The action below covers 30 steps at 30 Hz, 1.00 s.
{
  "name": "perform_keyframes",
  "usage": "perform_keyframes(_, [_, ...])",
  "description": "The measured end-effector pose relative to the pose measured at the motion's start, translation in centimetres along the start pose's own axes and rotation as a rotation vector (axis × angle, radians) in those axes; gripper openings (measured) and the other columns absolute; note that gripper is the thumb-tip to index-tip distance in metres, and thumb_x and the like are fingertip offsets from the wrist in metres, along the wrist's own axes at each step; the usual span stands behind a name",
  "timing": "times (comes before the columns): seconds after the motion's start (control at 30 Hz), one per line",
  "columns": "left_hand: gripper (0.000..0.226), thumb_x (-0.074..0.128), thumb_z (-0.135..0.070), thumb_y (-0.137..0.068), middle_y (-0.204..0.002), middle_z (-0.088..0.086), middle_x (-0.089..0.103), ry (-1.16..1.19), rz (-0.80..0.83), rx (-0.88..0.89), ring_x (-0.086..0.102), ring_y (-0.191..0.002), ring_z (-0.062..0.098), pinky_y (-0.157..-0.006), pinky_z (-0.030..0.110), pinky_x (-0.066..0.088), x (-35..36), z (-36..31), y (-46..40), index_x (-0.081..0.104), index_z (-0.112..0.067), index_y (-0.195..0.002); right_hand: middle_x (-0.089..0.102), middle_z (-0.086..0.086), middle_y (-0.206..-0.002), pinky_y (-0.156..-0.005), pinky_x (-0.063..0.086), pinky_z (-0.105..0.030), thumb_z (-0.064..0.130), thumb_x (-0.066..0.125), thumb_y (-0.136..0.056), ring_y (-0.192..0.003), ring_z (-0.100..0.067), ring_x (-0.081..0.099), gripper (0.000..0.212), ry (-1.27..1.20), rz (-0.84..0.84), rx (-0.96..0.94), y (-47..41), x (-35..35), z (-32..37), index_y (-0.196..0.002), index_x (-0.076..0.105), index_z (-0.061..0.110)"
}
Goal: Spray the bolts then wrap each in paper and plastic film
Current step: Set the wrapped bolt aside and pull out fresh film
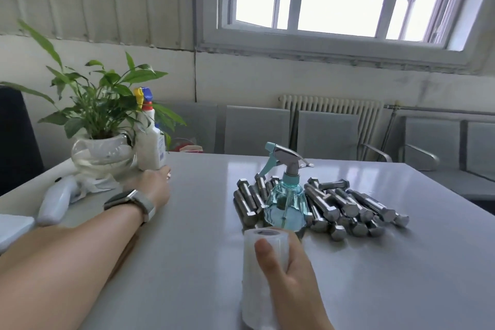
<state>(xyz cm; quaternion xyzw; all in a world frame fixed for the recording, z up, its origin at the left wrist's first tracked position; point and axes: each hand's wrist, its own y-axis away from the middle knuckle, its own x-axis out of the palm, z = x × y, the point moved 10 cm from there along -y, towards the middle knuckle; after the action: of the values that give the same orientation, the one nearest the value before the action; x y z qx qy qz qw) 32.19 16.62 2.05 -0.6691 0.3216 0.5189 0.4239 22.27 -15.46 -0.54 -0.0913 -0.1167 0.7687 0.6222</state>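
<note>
Film roll: held upright in the right hand, nearest the camera, low over or on the table; contact with the top cannot be told. Long axis runs near-vertical, open core end up. Judged light, a stiff core under soft slippery layers; best taken round the barrel, as it is gripped now.
Right hand: thumb is laid across the near face of the roll and fingers are wrapped behind it; a closed grip on the roll.
Spray bottle: clear blue, stood upright just beyond the roll, in front of the bolt heap and partly hiding it. Nozzle is pointed right, trigger hangs on the left side. Some liquid is seen inside; judged fairly light, smooth-walled, best taken at the neck with a finger on the trigger.
Bolts: a heap of steel hex bolts lying flat on the table on both sides of the bottle. Long axes are mixed; many shanks run near-to-far with heads toward the camera. Judged heavy, rigid, likely slick once sprayed; best picked singly by the shank.
Paper: none is made out for certain.
Left hand: laid on the table well left of the bolts, watch at the wrist, fingertips close to a white bottle; nothing is seen gripped, and the finger pose is largely hidden.
Far left: potted plant beside the white bottle.
</note>
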Motion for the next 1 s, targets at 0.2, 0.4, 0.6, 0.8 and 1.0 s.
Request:
perform_keyframes(0.2, [0.028,0.036,-0.026,-0.099,-0.118,0.005,0.06,-0.245,-0.139,0.042,0.063,-0.105,0.025,-0.067,0.029,0.038,1.0,-0.4,-0.9,0.053,-0.03,-0.12,0.073,0.008,-0.087,-0.069,0.058,-0.029,0.093,0.062,-0.043,-0.077,-0.011,0.07,0.066,0.015,0.021,-0.008,-0.3,-0.2,-0.1,-0.093,0.065,0.049])
perform_keyframes(0.4, [0.033,0.045,-0.035,-0.095,-0.134,0.005,0.045,-0.191,-0.056,0.065,0.042,-0.125,0.03,-0.1,0.033,0.037,1.5,0.3,-2.0,0.055,-0.03,-0.127,0.073,0.004,-0.091,-0.079,0.059,-0.047,0.092,0.063,-0.045,-0.083,-0.019,0.072,0.069,0.007,0.026,0.016,-0.3,-0.3,-0.5,-0.097,0.066,0.046])
perform_keyframes(0.6, [0.038,0.049,-0.037,-0.097,-0.138,0.002,0.046,0.05,0.014,0.097,0.045,-0.122,0.031,-0.104,0.036,0.039,2.0,1.1,-2.6,0.054,-0.025,-0.132,0.074,-0.001,-0.087,-0.081,0.057,-0.055,0.092,0.065,-0.04,-0.08,-0.027,0.072,0.075,-0.025,-0.024,0.019,-0.4,-0.4,-0.5,-0.097,0.068,0.044])
perform_keyframes(0.8, [0.042,0.037,-0.045,-0.101,-0.139,0.003,0.046,0.096,0.009,0.064,0.044,-0.125,0.03,-0.102,0.039,0.04,1.8,1.6,-2.4,0.053,-0.023,-0.133,0.074,-0.001,-0.088,-0.084,0.056,-0.056,0.091,0.066,-0.041,-0.084,-0.028,0.072,0.073,-0.04,-0.006,0.044,-0.4,-0.2,-0.6,-0.098,0.068,0.045])
perform_keyframes(1.0, [0.042,0.039,-0.036,-0.101,-0.153,0.004,0.033,0.099,0.074,0.086,0.038,-0.135,0.031,-0.11,0.037,0.032,3.1,1.0,-2.1,0.044,-0.018,-0.139,0.073,0.002,-0.09,-0.082,0.057,-0.055,0.093,0.064,-0.042,-0.084,-0.027,0.072,0.071,-0.027,0.006,0.048,-0.4,-0.2,-0.5,-0.095,0.067,0.046])
